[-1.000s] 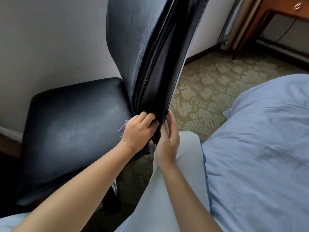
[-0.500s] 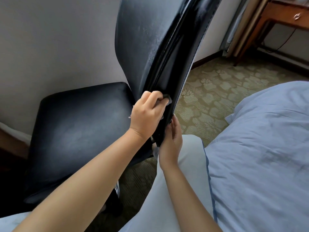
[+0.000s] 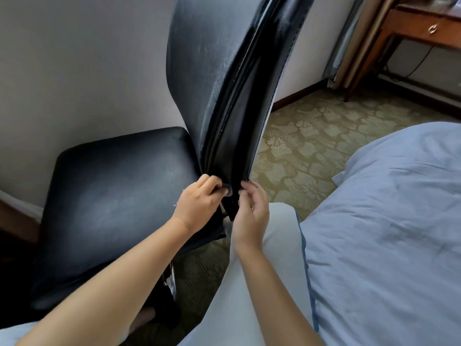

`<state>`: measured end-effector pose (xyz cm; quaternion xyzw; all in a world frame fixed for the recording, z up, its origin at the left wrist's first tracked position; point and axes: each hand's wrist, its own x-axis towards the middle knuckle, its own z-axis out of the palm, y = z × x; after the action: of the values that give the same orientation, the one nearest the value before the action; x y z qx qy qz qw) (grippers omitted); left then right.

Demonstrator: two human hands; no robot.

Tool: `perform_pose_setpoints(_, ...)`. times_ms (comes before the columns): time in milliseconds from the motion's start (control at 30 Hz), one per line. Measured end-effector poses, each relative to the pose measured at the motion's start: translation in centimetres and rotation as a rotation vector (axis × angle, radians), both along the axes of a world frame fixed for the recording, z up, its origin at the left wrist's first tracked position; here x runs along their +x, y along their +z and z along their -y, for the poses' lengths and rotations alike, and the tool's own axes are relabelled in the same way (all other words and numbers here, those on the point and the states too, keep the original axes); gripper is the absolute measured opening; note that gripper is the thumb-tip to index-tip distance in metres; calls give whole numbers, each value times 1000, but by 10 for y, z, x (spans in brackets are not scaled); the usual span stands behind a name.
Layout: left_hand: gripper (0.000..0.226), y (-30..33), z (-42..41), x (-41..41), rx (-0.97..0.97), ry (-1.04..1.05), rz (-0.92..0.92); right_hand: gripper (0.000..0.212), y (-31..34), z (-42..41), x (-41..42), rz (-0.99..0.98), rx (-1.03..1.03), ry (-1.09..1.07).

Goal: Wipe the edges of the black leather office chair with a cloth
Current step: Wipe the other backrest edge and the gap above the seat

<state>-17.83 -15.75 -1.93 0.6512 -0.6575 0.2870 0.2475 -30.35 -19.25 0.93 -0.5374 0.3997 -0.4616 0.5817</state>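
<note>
The black leather office chair shows its tall backrest edge and its seat on the left. My left hand is at the bottom of that edge, fingers curled round a small grey cloth pressed against the leather; only a corner of the cloth shows. My right hand sits just right of it, fingers loosely curled, fingertips touching the rear side of the backrest's lower end.
A bed with a light blue duvet fills the right side. My leg in pale trousers lies between bed and chair. Patterned carpet stretches behind, with a wooden desk at the far right. A white wall stands behind the chair.
My left hand slid up the backrest edge with the cloth, then came back down to the bottom. My right hand's fingers went from flat against the backrest to loosely curled.
</note>
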Motion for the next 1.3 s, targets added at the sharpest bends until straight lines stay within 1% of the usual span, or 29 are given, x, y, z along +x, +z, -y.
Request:
perform_pose_setpoints(100,12,35,2,-4,-179,45,-149,24,6,-5,3,13,-26,-19)
perform_pose_setpoints(167,6,60,6,-4,-275,65,-185,25,10,-10,10,36,-34,-6)
perform_pose_setpoints(267,8,78,7,-5,-324,90,-214,19,20,-16,19,84,-78,48)
perform_pose_setpoints(433,11,106,10,-2,-441,99,-281,22,38,-13,18,102,-168,60)
perform_pose_setpoints(533,10,129,18,-5,-474,97,-330,27,51,-9,18,110,-219,47)
perform_pose_setpoints(600,10,145,24,-6,-475,85,-342,27,59,-6,21,130,-268,45)
perform_pose_setpoints(700,9,164,28,-5,-438,68,-383,33,70,2,25,133,-366,42)
perform_pose_setpoints(733,9,167,27,-5,-418,60,-438,35,73,5,26,128,-399,42)
perform_pose_setpoints(867,10,166,17,-11,-357,70,-805,40,81,10,30,60,-483,22)
perform_pose_setpoints(933,11,164,12,-15,-322,68,-943,42,82,10,32,25,-510,18)
perform_pose_setpoints(1033,10,163,4,-23,-283,16,-1066,49,79,7,32,-21,-543,5)
perform_pose_setpoints(1167,12,158,0,-23,-242,45,-1103,48,77,2,28,-112,-698,-139)
perform_pose_setpoints(1233,11,156,-1,-21,-218,37,-1176,47,79,2,28,-108,-750,-70)
perform_pose_setpoints(1300,12,156,-2,-21,-212,-18,-1321,49,81,3,29,-76,-702,42)
